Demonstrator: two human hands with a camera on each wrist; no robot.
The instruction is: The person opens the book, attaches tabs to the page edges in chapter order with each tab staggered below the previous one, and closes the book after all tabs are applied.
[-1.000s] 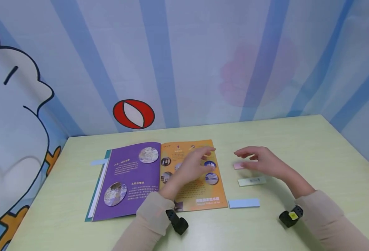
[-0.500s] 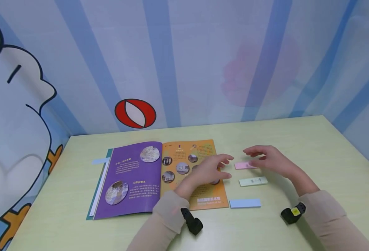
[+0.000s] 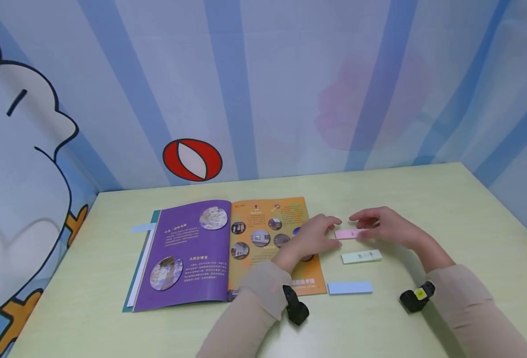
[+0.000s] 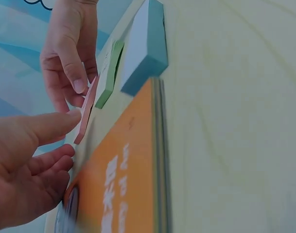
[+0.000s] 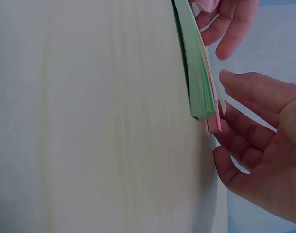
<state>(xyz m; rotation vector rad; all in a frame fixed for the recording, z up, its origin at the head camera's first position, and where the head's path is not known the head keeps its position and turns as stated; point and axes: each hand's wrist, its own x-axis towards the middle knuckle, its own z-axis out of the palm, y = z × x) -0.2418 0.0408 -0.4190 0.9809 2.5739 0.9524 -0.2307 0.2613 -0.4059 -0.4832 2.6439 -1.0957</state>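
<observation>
A pink sticky note pad (image 3: 345, 234) lies to the right of an open magazine (image 3: 263, 268), between my two hands. My left hand (image 3: 315, 235) is over the magazine's right edge, its thumb and fingers spread apart around the pad's left end. At the right end is my right hand (image 3: 390, 228), fingers loosely curved. In the right wrist view, a gap shows between the right thumb (image 5: 235, 82) and the pink pad (image 5: 215, 124), while the other fingers are close behind it. A green sticky note pad (image 3: 362, 256) with handwriting lies just nearer to me.
Nearest to me in the row of pads is a blue sticky note pad (image 3: 350, 288), close to the magazine's lower right corner. A light blue tab (image 3: 143, 227) sticks out at the magazine's left side. A printed cloth wall (image 3: 285, 99) stands behind the table (image 3: 424, 199).
My left hand has moved right across the orange page to the pink pad's left end. My right hand has shifted slightly right, to the pad's right end. The pads lie where they were.
</observation>
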